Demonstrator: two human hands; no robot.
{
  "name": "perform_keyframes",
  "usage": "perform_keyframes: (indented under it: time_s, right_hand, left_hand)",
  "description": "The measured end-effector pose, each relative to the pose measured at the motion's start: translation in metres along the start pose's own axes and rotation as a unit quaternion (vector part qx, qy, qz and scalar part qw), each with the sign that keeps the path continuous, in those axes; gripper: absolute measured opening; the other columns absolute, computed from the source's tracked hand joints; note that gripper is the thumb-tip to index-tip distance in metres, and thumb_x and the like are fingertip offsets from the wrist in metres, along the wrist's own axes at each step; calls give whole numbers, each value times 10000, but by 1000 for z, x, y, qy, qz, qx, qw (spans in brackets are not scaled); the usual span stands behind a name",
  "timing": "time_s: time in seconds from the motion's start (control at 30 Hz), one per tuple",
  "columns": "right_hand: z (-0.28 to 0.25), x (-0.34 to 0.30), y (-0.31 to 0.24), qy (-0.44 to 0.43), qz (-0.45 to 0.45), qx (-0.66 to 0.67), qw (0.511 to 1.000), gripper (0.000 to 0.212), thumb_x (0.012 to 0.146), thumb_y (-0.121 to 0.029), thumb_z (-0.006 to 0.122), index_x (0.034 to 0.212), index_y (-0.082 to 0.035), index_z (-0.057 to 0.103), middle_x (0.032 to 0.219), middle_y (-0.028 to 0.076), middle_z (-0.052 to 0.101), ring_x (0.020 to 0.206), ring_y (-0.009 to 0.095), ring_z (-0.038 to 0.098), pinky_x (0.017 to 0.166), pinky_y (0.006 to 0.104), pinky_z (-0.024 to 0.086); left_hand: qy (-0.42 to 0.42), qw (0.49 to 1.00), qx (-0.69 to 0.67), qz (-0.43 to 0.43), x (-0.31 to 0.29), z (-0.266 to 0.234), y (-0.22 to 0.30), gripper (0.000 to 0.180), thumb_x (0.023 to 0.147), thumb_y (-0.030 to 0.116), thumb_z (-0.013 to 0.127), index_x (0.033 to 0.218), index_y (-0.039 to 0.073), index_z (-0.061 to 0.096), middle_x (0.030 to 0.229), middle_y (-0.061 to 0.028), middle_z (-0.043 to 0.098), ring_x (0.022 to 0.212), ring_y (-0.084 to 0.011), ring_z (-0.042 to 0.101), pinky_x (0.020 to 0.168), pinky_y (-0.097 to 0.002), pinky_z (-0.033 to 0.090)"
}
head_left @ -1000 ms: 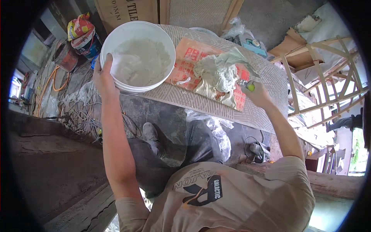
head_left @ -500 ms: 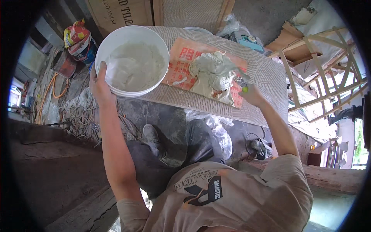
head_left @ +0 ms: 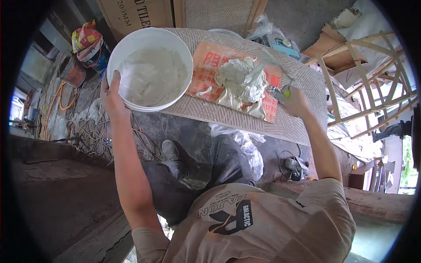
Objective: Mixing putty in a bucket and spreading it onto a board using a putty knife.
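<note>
My left hand (head_left: 112,97) grips the left rim of a white bucket (head_left: 188,76), thumb over the edge, holding it tilted toward me. Smeared pale grey paste (head_left: 155,72) coats its inside. In my right hand (head_left: 297,104) is a trowel (head_left: 273,65) with a bright green part on its handle; its blade is blurred. Beside the trowel, a heap of the same kind of wet paste (head_left: 239,79) lies on an orange board (head_left: 205,65) with red printing. The board rests on a large textured tile slab (head_left: 302,81).
A wooden frame (head_left: 331,90) stands right of the slab. Behind it lie a teal tool box (head_left: 283,46) and plastic wrap. Cables (head_left: 98,131), an orange hose (head_left: 57,103) and a dark bucket (head_left: 94,55) are at left. A power tool (head_left: 296,167) sits on the floor at right.
My right hand has moved slightly right with the trowel, whose blade has swung up and away from the paste heap. The bucket has barely shifted in my left hand.
</note>
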State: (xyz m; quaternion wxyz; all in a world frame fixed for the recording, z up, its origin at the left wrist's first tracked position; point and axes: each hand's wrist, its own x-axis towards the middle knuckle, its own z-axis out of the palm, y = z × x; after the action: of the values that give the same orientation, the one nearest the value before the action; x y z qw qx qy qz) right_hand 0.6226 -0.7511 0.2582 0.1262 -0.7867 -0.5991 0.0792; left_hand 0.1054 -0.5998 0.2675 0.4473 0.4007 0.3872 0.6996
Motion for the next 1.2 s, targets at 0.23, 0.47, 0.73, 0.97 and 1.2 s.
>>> perform_keyframes:
  time_s: [0.23,0.47,0.73,0.97,1.2]
  right_hand:
    - [-18,26,-1,66,14,60,996,429,877,-392,766,944,27,704,862,259,698,828,400,694,742,475,524]
    - [-43,54,-5,122,-19,56,991,517,879,-445,753,996,56,693,952,283,711,919,446,698,796,496,530]
    - [-65,82,-21,140,-42,-7,989,466,877,-401,773,933,54,685,803,237,682,757,351,679,697,434,504]
    - [-73,80,-72,164,-113,-5,980,516,868,-435,768,915,71,677,886,303,689,856,469,684,763,496,527]
    - [-36,66,-180,3,-214,2,977,460,899,-415,697,956,42,702,907,271,702,868,434,704,781,486,561]
  left_hand:
    - [24,1000,-6,-9,3,5,-1,479,964,162,700,1372,-53,573,1275,-161,655,1104,-247,672,927,-370,558]
    - [29,1000,-8,-9,0,8,4,506,952,155,712,1388,-55,564,1269,-161,657,1104,-243,668,944,-361,548]
    - [44,999,3,-13,4,4,3,517,935,139,719,1391,-55,571,1280,-155,660,1105,-230,664,964,-352,532]
    - [43,999,21,12,6,9,-1,511,931,147,728,1375,-59,579,1253,-170,674,1088,-254,679,953,-378,548]
    - [32,998,31,35,6,12,-5,501,937,142,719,1372,-60,576,1264,-173,672,1089,-265,686,954,-389,553]
